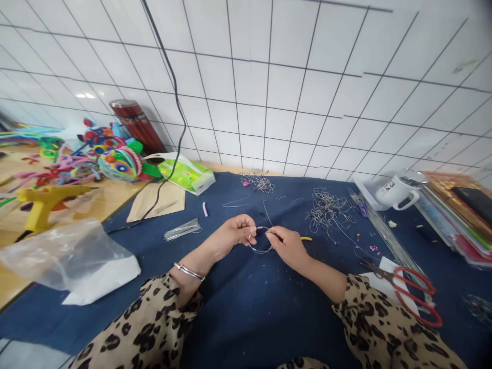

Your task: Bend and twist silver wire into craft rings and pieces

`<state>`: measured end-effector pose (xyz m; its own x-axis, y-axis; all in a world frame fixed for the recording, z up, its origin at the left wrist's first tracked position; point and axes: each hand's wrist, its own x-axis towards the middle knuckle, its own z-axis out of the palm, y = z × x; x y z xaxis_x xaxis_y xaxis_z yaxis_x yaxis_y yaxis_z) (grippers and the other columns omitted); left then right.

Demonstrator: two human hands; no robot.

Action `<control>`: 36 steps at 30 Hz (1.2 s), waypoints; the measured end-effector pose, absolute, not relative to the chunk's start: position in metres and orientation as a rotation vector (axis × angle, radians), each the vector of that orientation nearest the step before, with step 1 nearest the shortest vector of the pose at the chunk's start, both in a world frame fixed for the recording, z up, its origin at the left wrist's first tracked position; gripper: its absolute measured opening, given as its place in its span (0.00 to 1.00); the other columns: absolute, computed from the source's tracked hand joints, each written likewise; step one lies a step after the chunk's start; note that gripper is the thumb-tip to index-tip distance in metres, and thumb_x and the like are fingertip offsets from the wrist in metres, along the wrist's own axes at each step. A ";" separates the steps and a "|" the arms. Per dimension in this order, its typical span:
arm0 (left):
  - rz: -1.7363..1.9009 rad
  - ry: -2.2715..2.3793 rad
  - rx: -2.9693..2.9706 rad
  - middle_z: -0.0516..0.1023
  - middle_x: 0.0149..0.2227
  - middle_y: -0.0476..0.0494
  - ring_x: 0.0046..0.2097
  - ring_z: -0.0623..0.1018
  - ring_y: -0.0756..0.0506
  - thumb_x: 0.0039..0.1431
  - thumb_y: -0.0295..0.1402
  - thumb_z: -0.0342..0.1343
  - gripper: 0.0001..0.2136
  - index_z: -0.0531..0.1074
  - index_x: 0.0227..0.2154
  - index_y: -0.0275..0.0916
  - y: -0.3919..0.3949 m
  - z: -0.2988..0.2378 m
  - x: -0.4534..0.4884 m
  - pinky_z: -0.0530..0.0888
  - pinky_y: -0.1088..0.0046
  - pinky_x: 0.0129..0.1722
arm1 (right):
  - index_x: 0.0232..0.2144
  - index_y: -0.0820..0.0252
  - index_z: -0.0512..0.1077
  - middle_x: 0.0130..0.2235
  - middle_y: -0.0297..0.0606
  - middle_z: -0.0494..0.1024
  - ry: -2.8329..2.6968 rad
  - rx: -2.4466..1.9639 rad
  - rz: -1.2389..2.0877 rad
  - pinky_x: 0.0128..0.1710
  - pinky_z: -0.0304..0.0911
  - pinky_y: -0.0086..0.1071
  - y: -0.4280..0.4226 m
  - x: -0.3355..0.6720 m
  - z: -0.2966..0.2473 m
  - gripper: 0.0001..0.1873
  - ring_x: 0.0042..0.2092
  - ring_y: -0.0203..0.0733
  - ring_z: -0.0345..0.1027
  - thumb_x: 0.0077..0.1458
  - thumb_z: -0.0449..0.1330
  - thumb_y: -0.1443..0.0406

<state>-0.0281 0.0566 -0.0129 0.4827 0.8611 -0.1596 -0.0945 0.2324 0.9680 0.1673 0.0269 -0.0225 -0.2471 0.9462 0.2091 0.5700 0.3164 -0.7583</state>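
Between my two hands is a thin wire ring (261, 251) with a small pinkish-purple piece at its top. My left hand (237, 231) pinches the ring's left side between thumb and fingers. On the opposite side, my right hand (287, 245) is closed on the ring's wire, and a loose wire end sticks up beside its fingertips. A yellow handle tip (306, 238) shows just past my right hand; the rest of that tool is hidden. Left of my hands lies a bundle of straight wires (182, 229).
A wire tangle (330, 210) and red-handled scissors (413, 289) lie to the right, with a white mug (397, 192) behind. On the left are a plastic bag (77, 256), a yellow glue gun (42, 202) and a dark red thermos (136, 125). A black cable (175, 87) hangs down the tiled wall.
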 end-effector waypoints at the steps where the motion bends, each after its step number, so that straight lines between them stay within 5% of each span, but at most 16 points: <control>1: 0.793 0.834 1.130 0.72 0.24 0.49 0.26 0.73 0.53 0.51 0.32 0.58 0.08 0.66 0.30 0.35 0.057 -0.014 -0.028 0.65 0.79 0.26 | 0.31 0.57 0.72 0.26 0.31 0.72 -1.930 -1.333 0.726 0.30 0.54 0.25 0.027 0.167 -0.023 0.11 0.28 0.33 0.63 0.56 0.50 0.64; 13: 0.984 0.801 0.981 0.73 0.27 0.49 0.26 0.73 0.55 0.50 0.31 0.60 0.07 0.68 0.30 0.35 0.054 -0.019 -0.020 0.67 0.81 0.27 | 0.24 0.60 0.70 0.22 0.30 0.67 -1.835 -1.349 0.815 0.26 0.54 0.24 0.030 0.169 -0.021 0.10 0.25 0.32 0.60 0.53 0.51 0.64; 20: 0.903 0.632 0.879 0.76 0.32 0.43 0.36 0.77 0.47 0.50 0.32 0.60 0.13 0.68 0.39 0.36 0.049 -0.013 -0.017 0.70 0.69 0.41 | 0.25 0.61 0.69 0.20 0.30 0.66 -1.464 -1.388 1.089 0.19 0.53 0.24 0.035 0.171 -0.021 0.12 0.19 0.30 0.56 0.52 0.53 0.59; 27: 0.900 0.575 0.988 0.76 0.38 0.41 0.41 0.76 0.44 0.44 0.26 0.65 0.20 0.66 0.41 0.37 0.043 -0.012 -0.010 0.68 0.66 0.45 | 0.21 0.60 0.67 0.16 0.28 0.63 -1.534 -1.439 0.968 0.21 0.54 0.24 0.035 0.169 -0.019 0.13 0.19 0.31 0.56 0.52 0.53 0.59; 36: 0.963 0.698 0.871 0.77 0.33 0.41 0.36 0.76 0.47 0.54 0.33 0.57 0.09 0.68 0.37 0.35 0.041 -0.017 -0.007 0.70 0.68 0.41 | 0.19 0.59 0.65 0.16 0.27 0.63 -1.615 -1.471 0.922 0.22 0.53 0.25 0.033 0.170 -0.016 0.14 0.19 0.31 0.56 0.53 0.51 0.60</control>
<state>-0.0066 0.0406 -0.0168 0.4118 0.9030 -0.1224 -0.3978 0.2989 0.8674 0.1704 0.0330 -0.0163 -0.0565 0.9966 0.0601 0.4550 0.0792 -0.8869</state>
